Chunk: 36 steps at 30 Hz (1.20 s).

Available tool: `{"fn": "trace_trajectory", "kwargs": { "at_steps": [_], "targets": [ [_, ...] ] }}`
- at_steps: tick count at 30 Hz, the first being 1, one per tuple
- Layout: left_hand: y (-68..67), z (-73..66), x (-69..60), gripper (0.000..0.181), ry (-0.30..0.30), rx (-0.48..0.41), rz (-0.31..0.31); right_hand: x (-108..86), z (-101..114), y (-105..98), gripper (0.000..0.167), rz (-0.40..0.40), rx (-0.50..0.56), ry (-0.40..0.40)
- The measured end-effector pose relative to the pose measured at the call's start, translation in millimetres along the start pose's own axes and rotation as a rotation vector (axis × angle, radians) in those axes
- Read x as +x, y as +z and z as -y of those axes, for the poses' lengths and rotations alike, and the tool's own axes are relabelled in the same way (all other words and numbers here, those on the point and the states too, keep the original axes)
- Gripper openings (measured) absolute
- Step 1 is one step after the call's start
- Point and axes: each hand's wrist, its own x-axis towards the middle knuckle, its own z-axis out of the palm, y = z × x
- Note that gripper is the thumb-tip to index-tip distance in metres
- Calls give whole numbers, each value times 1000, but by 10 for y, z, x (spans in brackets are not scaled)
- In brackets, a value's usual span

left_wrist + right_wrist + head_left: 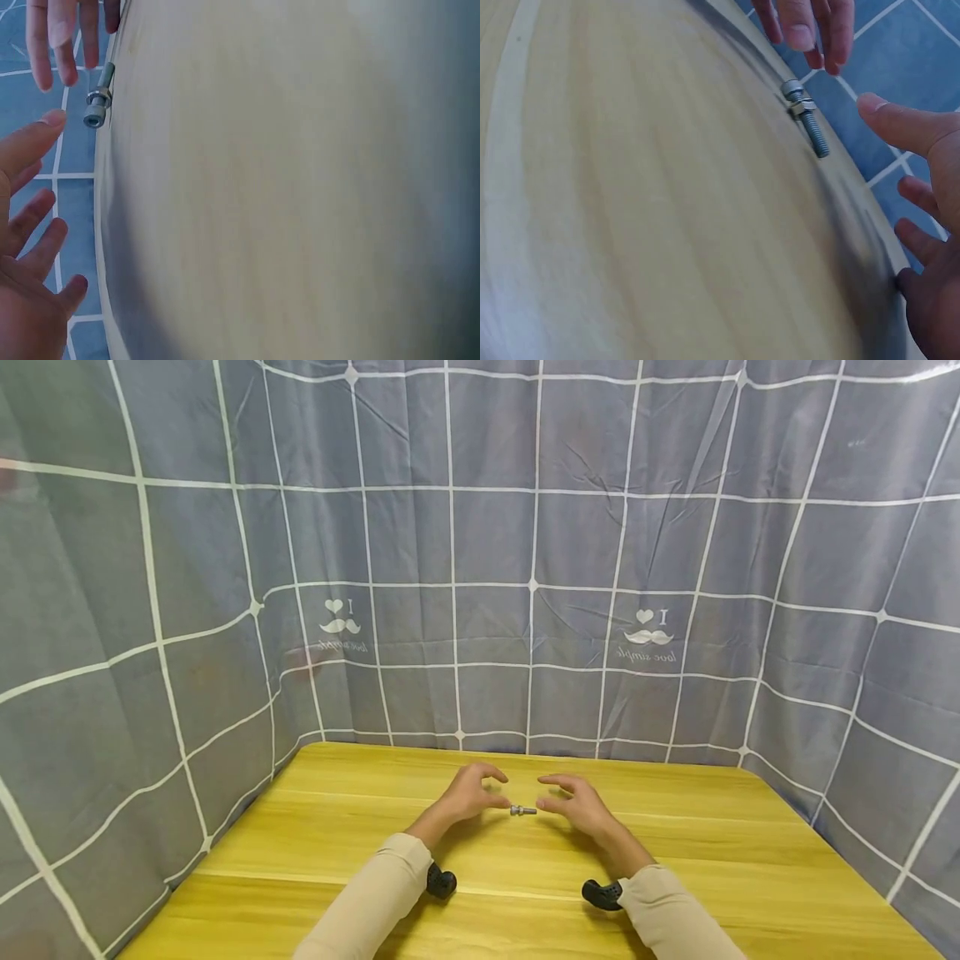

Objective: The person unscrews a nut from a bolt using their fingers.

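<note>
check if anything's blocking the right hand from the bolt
Nothing visible stands between the right hand and the bolt. The bolt lies on the table, threaded end toward that hand; the left hand is on the opposite side, by the bolt's head.

The bolt (814,131) was carried by a bench (712,835) surfaced in yellow wood grain and crossed from side to side by paler lines. It was laid on its side toward the far edge, with its socket head turned to the left and its threaded end to the right. A nut (803,107) was seated around the shank, near the head.
</note>
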Motion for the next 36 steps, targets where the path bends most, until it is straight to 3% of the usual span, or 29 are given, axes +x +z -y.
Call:
{"fn": "trace_trajectory", "kwargs": {
  "at_steps": [9, 14, 24, 30, 36],
  "targets": [
    [76, -8, 35, 29, -106, -2, 125, 23, -12, 154, 26, 19, -70, 11],
    [110, -43, 62, 20, -118, 17, 155, 47, 7, 202, 12, 26, -153, 3],
    [169, -87, 110, 5, -101, 103, 131, 47, 31, 236, 5, -11, -172, -6],
    [113, -121, 115, 4, -71, 35, 81, 51, 91, 214, 5, -62, -106, -11],
    [22, -144, 137, 9, -96, -104, 43, 75, 209, 163, 7, -107, 12, 17]
  ]
}}
